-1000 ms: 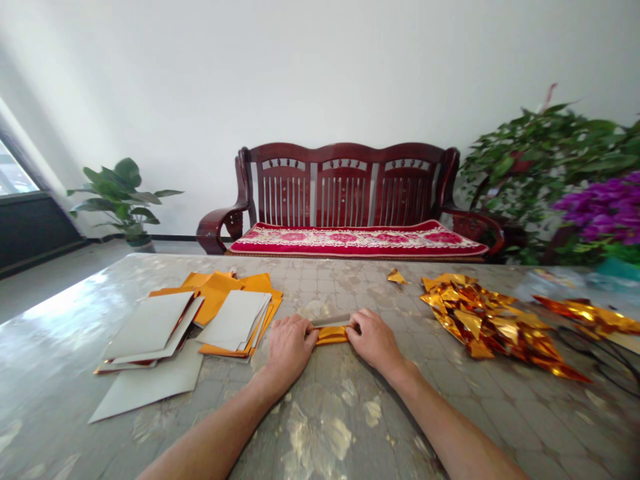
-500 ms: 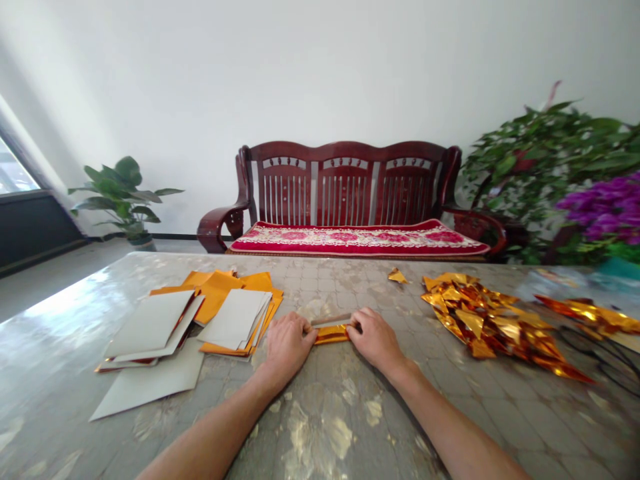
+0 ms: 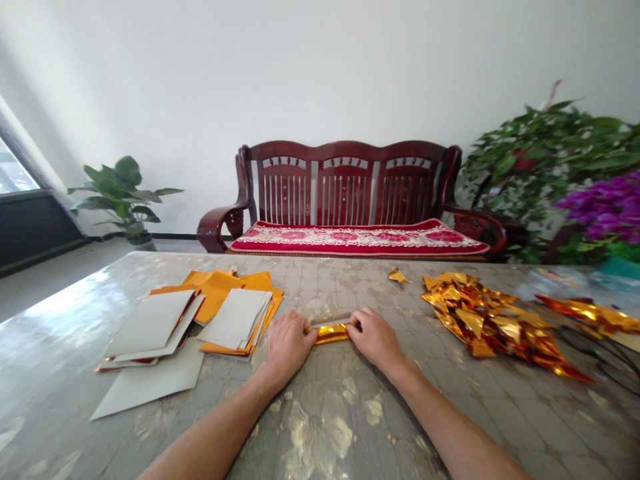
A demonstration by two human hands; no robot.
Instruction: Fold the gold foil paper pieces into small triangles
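Note:
A small piece of gold foil paper (image 3: 332,333) is stretched between my hands at the middle of the table, its front part shiny gold and its far edge a pale strip. My left hand (image 3: 290,337) pinches its left end, thumb against the curled fingers. At the right end, my right hand (image 3: 374,335) grips it the same way. Both hands rest low over the tabletop, and the ends of the paper are hidden under the fingers. Left of my left hand lies a stack of grey-white and orange sheets (image 3: 234,319).
Further left are more grey-white sheets (image 3: 150,325) over orange paper (image 3: 218,288). A heap of folded gold foil pieces (image 3: 480,313) lies to the right, with a single piece (image 3: 397,275) behind. A black cable (image 3: 607,353) lies at the right edge. Beyond the table (image 3: 320,267) stands a wooden bench (image 3: 345,183).
Almost nothing differs. Both hands keep their hold on the gold foil paper, whose shiny front part catches the light slightly differently.

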